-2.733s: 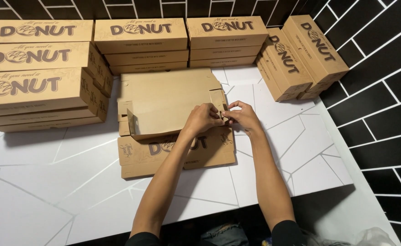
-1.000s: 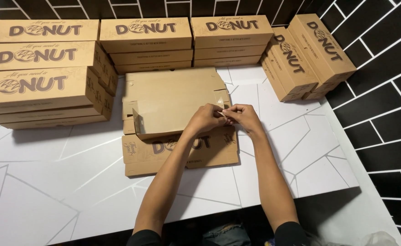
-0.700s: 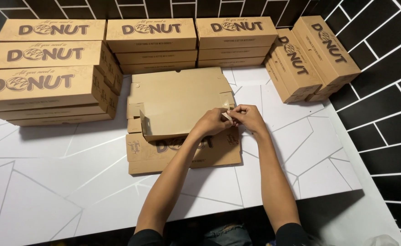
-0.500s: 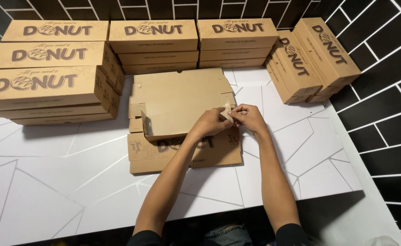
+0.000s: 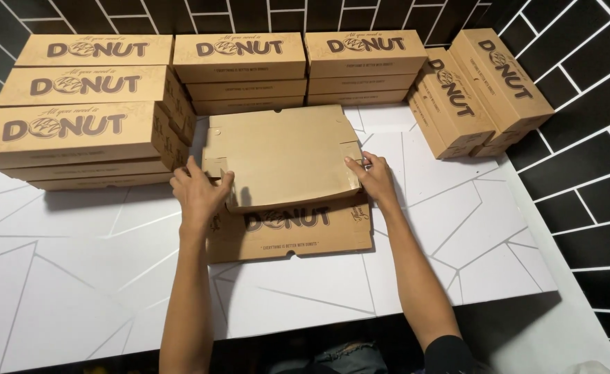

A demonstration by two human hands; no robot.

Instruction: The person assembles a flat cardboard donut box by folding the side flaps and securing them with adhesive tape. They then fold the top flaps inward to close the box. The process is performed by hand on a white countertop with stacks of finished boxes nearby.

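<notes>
A flat brown cardboard box blank (image 5: 284,156) lies partly folded in the middle of the white table (image 5: 76,277), on top of another flat printed blank (image 5: 291,232). My left hand (image 5: 198,190) grips the folded left side flap of the upper blank. At the blank's right edge, my right hand (image 5: 373,176) presses on the side flap with fingers curled over it. Both forearms reach in from the bottom of the view.
Stacks of finished brown printed boxes (image 5: 76,131) stand at the left, more stacks (image 5: 249,69) along the back, and tilted ones (image 5: 485,90) at the right. A black tiled wall (image 5: 582,138) borders the table's right and far sides.
My left hand has moved from the right side of the blank, beside my right hand, across to the left side flap. The right hand has stayed at the right edge.
</notes>
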